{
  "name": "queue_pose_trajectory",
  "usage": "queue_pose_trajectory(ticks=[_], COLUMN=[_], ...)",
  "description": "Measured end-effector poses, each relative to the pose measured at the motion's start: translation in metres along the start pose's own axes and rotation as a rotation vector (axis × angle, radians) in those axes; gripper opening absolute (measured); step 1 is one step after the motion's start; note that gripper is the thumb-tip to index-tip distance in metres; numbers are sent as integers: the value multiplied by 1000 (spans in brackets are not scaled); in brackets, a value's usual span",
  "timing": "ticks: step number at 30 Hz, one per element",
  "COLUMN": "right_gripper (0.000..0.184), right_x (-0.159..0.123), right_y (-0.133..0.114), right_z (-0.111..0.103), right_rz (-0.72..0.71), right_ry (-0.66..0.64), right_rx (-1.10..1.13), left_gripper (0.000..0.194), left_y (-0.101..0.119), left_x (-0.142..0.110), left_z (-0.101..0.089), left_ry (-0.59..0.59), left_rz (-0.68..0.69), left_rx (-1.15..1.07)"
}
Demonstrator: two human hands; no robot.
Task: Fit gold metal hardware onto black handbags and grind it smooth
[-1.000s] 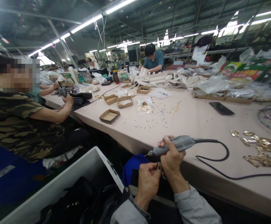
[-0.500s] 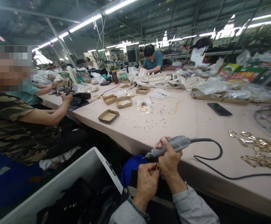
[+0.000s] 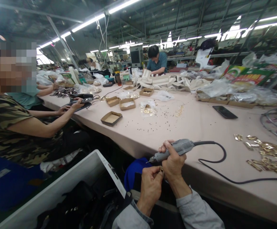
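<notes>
My right hand (image 3: 174,162) is wrapped round a grey electric screwdriver (image 3: 173,150), its thin bit pointing left and down, with a black cord running off its back end. Just below the tool, my left hand (image 3: 151,184) pinches a small gold metal fitting (image 3: 161,170) between thumb and fingertips. The fitting is mostly covered by the fingers, and the lower part of my right hand is close against it. The screwdriver's bit is apart from the fitting. Dark material lies under both hands, on my lap.
A white bin (image 3: 97,159) of black items stands at lower left. On the table (image 3: 200,127) are gold metal fittings (image 3: 269,165), a phone (image 3: 225,112), cardboard trays (image 3: 111,118), scattered small black pieces and plastic bags. A co-worker in camouflage (image 3: 9,127) works at left; another person (image 3: 158,60) sits across.
My hands and the screwdriver stay almost still; the gold fitting shows slightly more between my fingers. The co-worker at left has lowered their hands and now holds a tool over the black item.
</notes>
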State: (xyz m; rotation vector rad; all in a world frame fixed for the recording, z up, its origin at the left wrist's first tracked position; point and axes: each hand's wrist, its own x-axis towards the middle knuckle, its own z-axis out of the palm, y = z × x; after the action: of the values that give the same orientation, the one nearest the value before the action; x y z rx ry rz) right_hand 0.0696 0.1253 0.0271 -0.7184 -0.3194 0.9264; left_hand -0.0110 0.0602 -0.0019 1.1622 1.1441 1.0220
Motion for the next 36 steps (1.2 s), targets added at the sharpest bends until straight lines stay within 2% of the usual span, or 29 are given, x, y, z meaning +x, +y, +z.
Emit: queue_pose_trajectory(ticks=[9,12,17,24,30,36], right_gripper=[26,26,24,29,27,27], right_x=[0,3,8,-7,-17,-18], right_y=[4,-6,-37,-68,-78,-75], right_z=[-3,0,-1,-4,-6,-11], right_rz=[4,-14,-120,-184,-193,-166], right_ry=[-5,5,12,-39,-78,-90], right_rx=[-5,20,44,20,-18,-53], left_gripper=[24,23,22,20,20,16], left_y=[-3,-6,-11,-15,-18,-17], left_x=[0,1,3,5,8,8], left_z=[1,1,0,3,5,6], left_ry=[16,58,147,168,191,213], left_rz=[-5,-19,-70,-108,-121,-88], left_rx=[-12,-6,26,-42,-43,-22])
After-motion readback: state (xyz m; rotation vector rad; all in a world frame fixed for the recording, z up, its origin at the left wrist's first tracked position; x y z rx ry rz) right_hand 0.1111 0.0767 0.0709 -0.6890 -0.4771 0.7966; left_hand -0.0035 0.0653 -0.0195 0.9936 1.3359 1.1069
